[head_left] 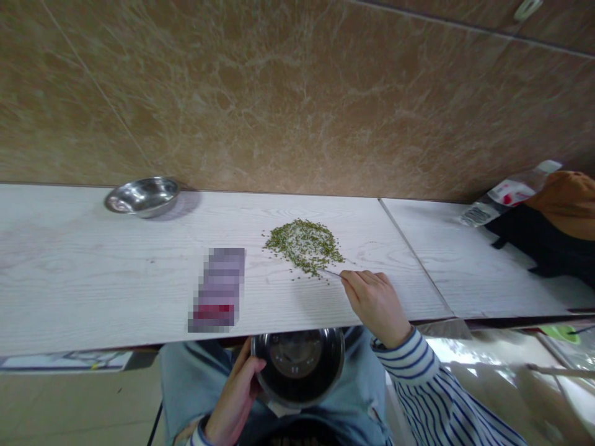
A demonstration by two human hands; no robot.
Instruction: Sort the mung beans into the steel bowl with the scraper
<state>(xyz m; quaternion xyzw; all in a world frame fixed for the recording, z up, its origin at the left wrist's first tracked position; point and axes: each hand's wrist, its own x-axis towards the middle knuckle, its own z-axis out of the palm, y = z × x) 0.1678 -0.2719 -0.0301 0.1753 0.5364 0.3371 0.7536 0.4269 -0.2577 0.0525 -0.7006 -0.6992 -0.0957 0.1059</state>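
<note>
Beans, small and green [320, 241], lie loose on white wood-grain table [116, 279], mid-frame, in a rough patch: thicker round the edge, thinner in the middle where the tabletop shows through. A few strays sit just outside, mostly at the near side.

Right hand [374, 303]: closed, pinching a thin metal tool [331, 273] between thumb and fingers. Tool points left, tip at the near edge of the beans; tip shape too small to tell. Left hand [239, 384]: gripping a deep metal bowl [300, 397] by its left side, thumb at the rim. Bowl is below the table's near edge, over the lap, opening facing up; inside is dark, contents can't be told.

Striped sleeves [432, 384] on both arms, blue jeans [190, 384] below.

Left of the beans: pixelated flat rectangle [218, 288]. Farther back left, shiny shallow bowl [144, 197], near the brown marbled wall [260, 93]. Far right: clear plastic bottle [511, 189], tilted, beside brown-and-black cloth item [567, 201].
</note>
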